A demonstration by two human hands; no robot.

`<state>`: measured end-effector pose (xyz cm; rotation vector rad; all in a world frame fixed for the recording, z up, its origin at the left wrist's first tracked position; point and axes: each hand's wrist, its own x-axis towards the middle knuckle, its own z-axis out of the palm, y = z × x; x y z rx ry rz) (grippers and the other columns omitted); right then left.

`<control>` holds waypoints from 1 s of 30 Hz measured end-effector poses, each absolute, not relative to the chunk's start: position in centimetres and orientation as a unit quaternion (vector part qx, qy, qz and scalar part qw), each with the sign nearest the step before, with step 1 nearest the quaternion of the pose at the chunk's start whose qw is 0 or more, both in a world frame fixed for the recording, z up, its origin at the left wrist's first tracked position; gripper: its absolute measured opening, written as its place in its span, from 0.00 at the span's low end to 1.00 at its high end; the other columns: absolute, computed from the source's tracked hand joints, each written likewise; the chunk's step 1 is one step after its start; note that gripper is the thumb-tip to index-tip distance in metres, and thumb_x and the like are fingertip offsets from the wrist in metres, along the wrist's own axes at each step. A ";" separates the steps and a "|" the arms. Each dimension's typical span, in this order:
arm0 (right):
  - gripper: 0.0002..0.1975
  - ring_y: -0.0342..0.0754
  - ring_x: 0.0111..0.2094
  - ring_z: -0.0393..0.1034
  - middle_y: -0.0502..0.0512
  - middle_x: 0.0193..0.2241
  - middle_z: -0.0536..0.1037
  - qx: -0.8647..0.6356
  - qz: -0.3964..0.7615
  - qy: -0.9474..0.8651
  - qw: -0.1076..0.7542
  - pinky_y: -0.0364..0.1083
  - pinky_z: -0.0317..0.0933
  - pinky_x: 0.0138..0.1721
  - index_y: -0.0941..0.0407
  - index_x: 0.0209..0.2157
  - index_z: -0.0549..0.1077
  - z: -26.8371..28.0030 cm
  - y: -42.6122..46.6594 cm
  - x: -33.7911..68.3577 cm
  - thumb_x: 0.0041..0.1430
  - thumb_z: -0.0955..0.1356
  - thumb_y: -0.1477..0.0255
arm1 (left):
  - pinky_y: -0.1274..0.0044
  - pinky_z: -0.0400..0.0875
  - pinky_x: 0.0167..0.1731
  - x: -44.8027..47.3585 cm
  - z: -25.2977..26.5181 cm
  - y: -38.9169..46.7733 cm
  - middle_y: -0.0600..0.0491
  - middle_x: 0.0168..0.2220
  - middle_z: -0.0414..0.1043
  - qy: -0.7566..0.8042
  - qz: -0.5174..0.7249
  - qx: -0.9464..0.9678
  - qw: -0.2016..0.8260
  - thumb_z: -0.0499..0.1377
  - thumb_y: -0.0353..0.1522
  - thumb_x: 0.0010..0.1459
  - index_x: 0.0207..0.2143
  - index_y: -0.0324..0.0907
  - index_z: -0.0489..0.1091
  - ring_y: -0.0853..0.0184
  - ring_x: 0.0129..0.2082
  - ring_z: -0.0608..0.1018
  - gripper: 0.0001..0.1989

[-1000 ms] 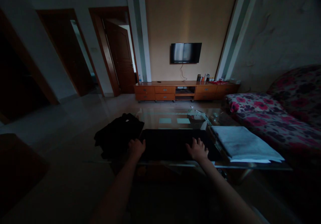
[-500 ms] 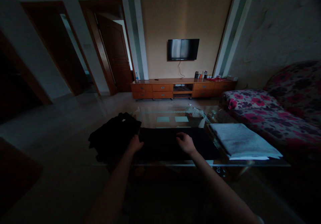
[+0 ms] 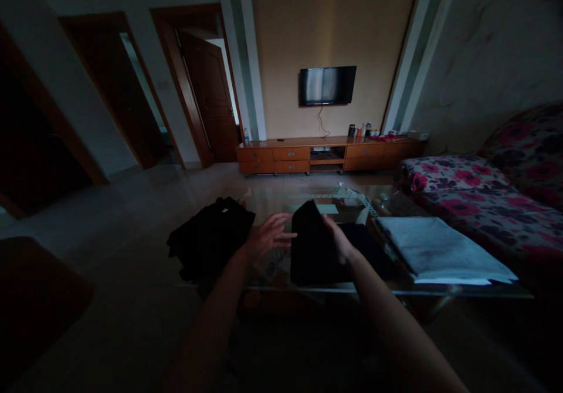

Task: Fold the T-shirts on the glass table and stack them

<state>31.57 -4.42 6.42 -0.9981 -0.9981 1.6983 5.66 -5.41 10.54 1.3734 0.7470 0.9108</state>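
Note:
A black folded garment (image 3: 316, 252) lies on the glass coffee table, its left part raised and doubled over towards the right. Its exact kind is too dark to tell. My left hand (image 3: 269, 236) is just left of the raised part, fingers spread and holding nothing. Against the right side of that raised part is my right hand (image 3: 342, 241), gripping the cloth near its upper edge; some of its fingers are hidden. A rumpled black garment (image 3: 211, 237) lies to the left of my left hand. On the right rests a folded grey garment (image 3: 440, 249).
The glass table (image 3: 272, 202) has a patterned border and a clear-looking item (image 3: 349, 196) at its far side. Beyond it are a low wooden cabinet (image 3: 290, 155) and a wall-mounted television (image 3: 328, 86). A flower-patterned sofa (image 3: 479, 185) stands at the right.
The black garment's left part has been lifted and brought over to the right. My left hand has opened and moved right; my right hand now meets the raised cloth. The view has shifted slightly left.

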 end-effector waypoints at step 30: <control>0.24 0.58 0.49 0.76 0.65 0.47 0.81 -0.781 0.213 -0.491 0.321 0.51 0.67 0.51 0.57 0.52 0.77 1.4 -0.1 48.3 0.52 0.71 0.74 | 0.75 0.73 0.39 5.9 6.7 -4.1 0.47 0.51 0.78 0.523 0.213 0.687 0.457 0.58 0.43 0.63 0.49 0.43 0.72 0.62 0.44 0.81 0.17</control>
